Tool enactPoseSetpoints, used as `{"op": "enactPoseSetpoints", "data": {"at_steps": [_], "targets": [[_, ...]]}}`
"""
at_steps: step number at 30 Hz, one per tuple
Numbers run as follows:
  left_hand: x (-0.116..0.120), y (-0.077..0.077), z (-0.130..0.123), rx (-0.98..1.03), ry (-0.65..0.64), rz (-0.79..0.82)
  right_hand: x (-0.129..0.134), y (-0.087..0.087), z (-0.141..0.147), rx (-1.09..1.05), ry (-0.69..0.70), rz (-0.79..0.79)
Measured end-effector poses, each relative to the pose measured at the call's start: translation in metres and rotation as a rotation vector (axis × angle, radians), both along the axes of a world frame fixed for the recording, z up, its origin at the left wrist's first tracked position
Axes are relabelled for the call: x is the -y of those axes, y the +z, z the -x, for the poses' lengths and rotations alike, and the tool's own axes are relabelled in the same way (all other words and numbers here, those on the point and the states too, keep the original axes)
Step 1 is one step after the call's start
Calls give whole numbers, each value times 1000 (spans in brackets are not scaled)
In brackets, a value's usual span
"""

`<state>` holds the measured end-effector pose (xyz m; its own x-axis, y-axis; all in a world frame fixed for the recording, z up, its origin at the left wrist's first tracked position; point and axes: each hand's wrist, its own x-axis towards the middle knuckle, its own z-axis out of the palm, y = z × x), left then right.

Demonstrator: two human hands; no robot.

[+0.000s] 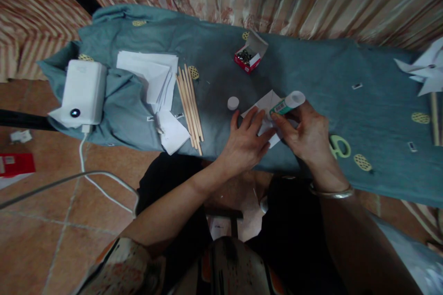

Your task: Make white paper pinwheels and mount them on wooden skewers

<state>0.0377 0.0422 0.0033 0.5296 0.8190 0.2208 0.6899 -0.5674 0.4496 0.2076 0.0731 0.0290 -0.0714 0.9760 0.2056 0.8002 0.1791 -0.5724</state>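
My right hand (pixel 309 132) is closed around a glue stick (pixel 284 104) with a green and white label, tilted over a small piece of white paper (pixel 269 101). The glue's tip is hidden by my fingers. With its fingers spread, my left hand (pixel 245 142) lies on the left part of that paper and presses it against the cloth. A round white cap (pixel 233 103) sits just beyond my left fingertips. Close to my right wrist, the green handle of a pair of scissors (pixel 341 146) shows; the rest is under my hand.
A red box of small metal pins (pixel 246 57) stands open at the back. Several wooden sticks (pixel 189 106) lie left, beside stacked white paper (pixel 159 76). A white power bank (pixel 84 92) with a cable rests at the far left. A paper pinwheel (pixel 431 68) is at the right edge.
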Motion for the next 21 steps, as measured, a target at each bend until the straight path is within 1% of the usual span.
{"op": "enactPoseSetpoints", "data": {"at_steps": [11, 17, 21], "targets": [[-1, -1, 0, -7, 6, -1, -2, 6, 3, -10, 43, 34], [0, 0, 0, -9, 10, 13, 0, 7, 3, 2, 41, 35], [0, 1, 0, -12, 10, 21, 4, 8, 0, -28, 38, 50]]}}
